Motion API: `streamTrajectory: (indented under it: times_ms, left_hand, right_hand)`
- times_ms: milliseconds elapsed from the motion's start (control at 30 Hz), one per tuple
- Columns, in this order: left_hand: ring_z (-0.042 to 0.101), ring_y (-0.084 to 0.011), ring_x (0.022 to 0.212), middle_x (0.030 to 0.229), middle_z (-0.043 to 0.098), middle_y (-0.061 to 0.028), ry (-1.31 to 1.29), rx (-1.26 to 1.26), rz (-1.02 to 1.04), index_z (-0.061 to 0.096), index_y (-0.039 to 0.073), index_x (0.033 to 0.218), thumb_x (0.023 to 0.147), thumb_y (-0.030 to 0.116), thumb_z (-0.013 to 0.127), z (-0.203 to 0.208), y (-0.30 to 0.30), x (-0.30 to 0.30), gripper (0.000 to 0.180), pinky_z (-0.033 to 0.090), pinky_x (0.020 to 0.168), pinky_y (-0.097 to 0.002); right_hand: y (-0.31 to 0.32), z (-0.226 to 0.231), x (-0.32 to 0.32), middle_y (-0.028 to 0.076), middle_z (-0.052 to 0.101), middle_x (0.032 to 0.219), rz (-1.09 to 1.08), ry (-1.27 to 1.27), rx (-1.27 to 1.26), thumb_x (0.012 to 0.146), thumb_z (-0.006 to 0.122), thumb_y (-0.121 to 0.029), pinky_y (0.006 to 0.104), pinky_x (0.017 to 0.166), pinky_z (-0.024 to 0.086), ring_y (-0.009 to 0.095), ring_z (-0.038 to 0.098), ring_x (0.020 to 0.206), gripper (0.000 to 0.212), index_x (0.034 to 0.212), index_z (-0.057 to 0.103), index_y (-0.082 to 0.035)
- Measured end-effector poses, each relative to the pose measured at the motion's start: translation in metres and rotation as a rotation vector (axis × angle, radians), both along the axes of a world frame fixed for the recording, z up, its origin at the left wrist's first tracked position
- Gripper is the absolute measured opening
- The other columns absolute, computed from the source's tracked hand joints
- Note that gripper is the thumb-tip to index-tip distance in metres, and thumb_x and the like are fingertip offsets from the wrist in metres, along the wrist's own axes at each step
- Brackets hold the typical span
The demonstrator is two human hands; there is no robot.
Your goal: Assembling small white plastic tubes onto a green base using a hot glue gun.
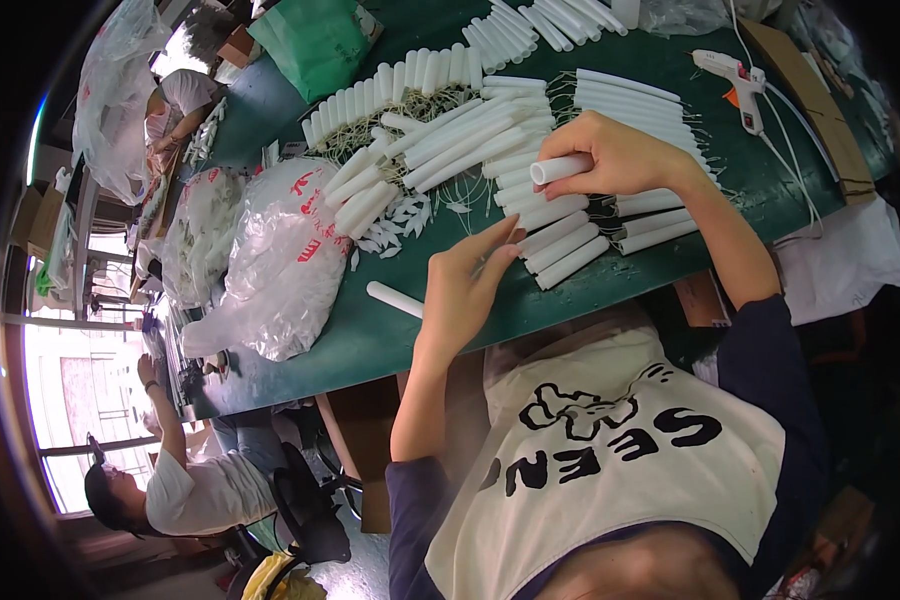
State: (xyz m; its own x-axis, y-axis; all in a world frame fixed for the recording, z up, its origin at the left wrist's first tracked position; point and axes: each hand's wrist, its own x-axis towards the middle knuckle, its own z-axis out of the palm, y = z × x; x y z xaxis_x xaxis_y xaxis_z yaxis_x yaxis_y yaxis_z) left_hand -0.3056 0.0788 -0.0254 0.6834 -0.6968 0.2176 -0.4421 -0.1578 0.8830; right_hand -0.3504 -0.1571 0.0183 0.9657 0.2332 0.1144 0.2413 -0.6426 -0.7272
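- My right hand [615, 160] pinches a white tube [562, 170] between thumb and fingers, above the rows of other tubes [570, 250]; its hollow end points to my left.
- My left hand [465, 285] is loosely open, thumb apart from the fingers, close to the nearest tubes.
- A clear plastic bag [285, 260] with red print sits crumpled on the green table [370, 345]; I can't make out what fills it.
- Behind it, a second plastic bag [198, 235] looks partly full of something pale, too blurred to name.
- A green bag [315, 45] stands at the far side, its inside out of my sight.
- The far end of the tube I grip is hidden by my fingers.
- A lone tube [395, 298] runs behind my left hand, one end covered.
- Thin wires [425, 105] tangle among the tubes, too fine to follow.
- The upper edge cuts off the farthest tubes.
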Motion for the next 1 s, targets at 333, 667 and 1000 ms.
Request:
streamTrajectory:
  times_ms: [333, 667, 1000]
  left_hand:
    - [0.064, -0.0099, 0.078, 0.082, 0.07, -0.0091, 0.078, -0.068, 0.07, 0.068, -0.003, 0.1, 0.088, 0.007, 0.062, 0.004, -0.004, 0.011, 0.018, 0.048, 0.074, -0.0222]
    - [0.057, -0.0051, 0.072, 0.082, 0.07, -0.0056, 0.116, -0.097, 0.134, 0.067, -0.002, 0.098, 0.089, 0.012, 0.06, 0.001, 0.005, 0.02, 0.018, 0.043, 0.066, -0.0202]
    - [0.064, -0.0115, 0.08, 0.085, 0.068, -0.008, 0.137, -0.107, 0.091, 0.065, -0.006, 0.099, 0.091, 0.009, 0.06, 0.004, 0.005, 0.022, 0.018, 0.048, 0.076, -0.0217]
  right_hand:
    - [-0.016, -0.001, -0.014, 0.007, 0.064, 0.091, -0.074, -0.432, -0.08, 0.076, 0.073, -0.01, 0.0301, 0.072, 0.047, 0.022, 0.059, 0.08, 0.021, 0.093, 0.065, -0.002]
    - [-0.021, -0.004, -0.012, 0.008, 0.06, 0.084, -0.223, -0.306, -0.239, 0.079, 0.071, -0.017, 0.0317, 0.068, 0.046, 0.024, 0.057, 0.073, 0.022, 0.092, 0.064, -0.001]
    - [-0.02, -0.017, -0.002, 0.014, 0.061, 0.075, -0.178, -0.211, -0.33, 0.082, 0.066, -0.035, 0.041, 0.07, 0.044, 0.034, 0.057, 0.078, 0.032, 0.092, 0.064, -0.004]
